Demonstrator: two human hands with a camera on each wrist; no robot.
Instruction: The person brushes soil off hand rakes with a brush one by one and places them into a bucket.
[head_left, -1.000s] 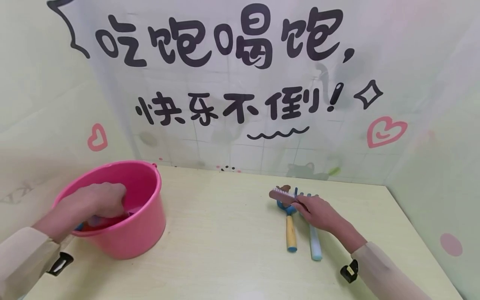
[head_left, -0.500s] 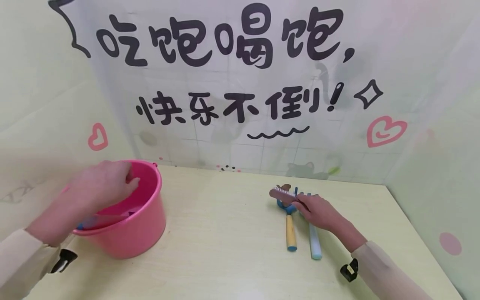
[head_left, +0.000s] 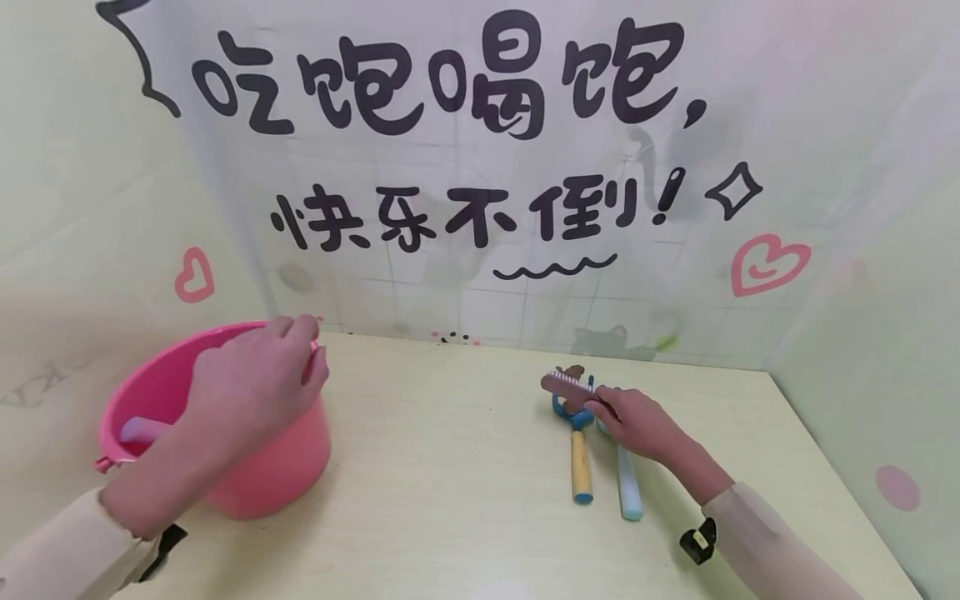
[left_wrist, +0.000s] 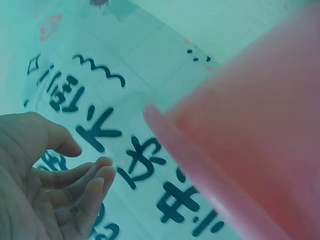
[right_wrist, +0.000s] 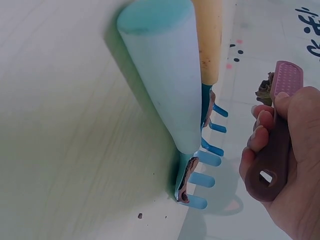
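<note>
My left hand (head_left: pixel 258 379) is over the right rim of a pink bucket (head_left: pixel 292 458). In the left wrist view its fingers curve loosely around nothing, apart from the bucket wall (left_wrist: pixel 260 130). My right hand (head_left: pixel 637 423) grips a small brush (head_left: pixel 566 387) by its brown handle; white bristles face up in the head view. Dry brown leaf bits (right_wrist: pixel 264 90) show beside the brush head. Below lie two hand rakes with blue tines. One has a wooden handle (head_left: pixel 581 467), the other a pale blue handle (head_left: pixel 628 483). Brown scraps cling to their heads.
Inside the bucket, a pale lilac piece (head_left: pixel 142 430) shows near the left wall; the rest is mostly hidden by my forearm. Small crumbs (right_wrist: pixel 140 216) lie on the light wooden table (head_left: pixel 442 467). A printed sheet with black writing (head_left: pixel 480 308) stands behind the table.
My left hand has come up out of the bucket and moved right to its far-right rim, with nothing visible in it. The right hand and brush have hardly moved.
</note>
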